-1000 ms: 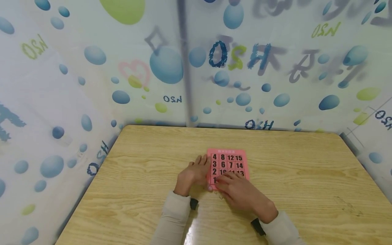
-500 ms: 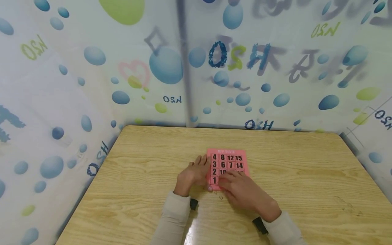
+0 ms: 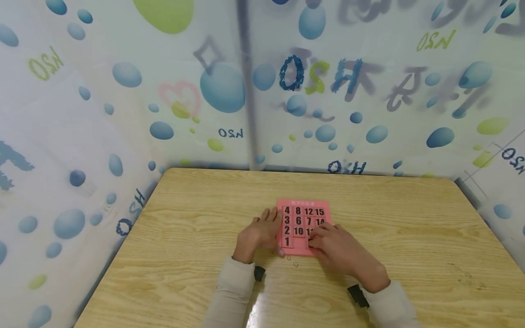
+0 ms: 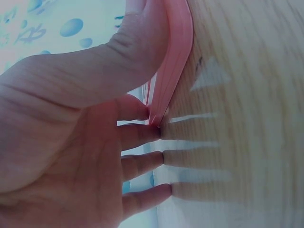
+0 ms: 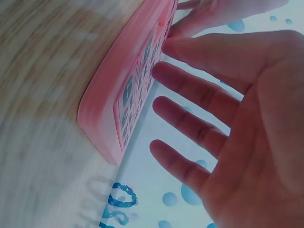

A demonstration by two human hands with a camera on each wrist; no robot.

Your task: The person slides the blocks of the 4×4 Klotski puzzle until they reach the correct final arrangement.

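Observation:
A pink number-tile board (image 3: 303,251) lies flat on the table. Its tile 1 (image 3: 287,242) sits at the near left, with an empty slot to its right and tile 10 (image 3: 298,231) above that slot. Along the board's left side rests my left hand (image 3: 262,232), fingers straight and spread, thumb at the near left corner; the left wrist view shows the thumb against the pink side wall (image 4: 171,71). My right hand (image 3: 342,250) reaches over the lower right tiles, covering some. In the right wrist view its fingers (image 5: 180,116) are extended and spread beside the tile face.
The wooden table (image 3: 205,200) extends around the board, with small dark marks (image 3: 465,275) on its right part. Behind it and at the sides hang patterned sheets (image 3: 184,59) with blue and green drops. A dark band is at each wrist.
My right hand has moved right across the board, uncovering tile 10 and the empty slot beside tile 1. My left hand and the board have stayed in place.

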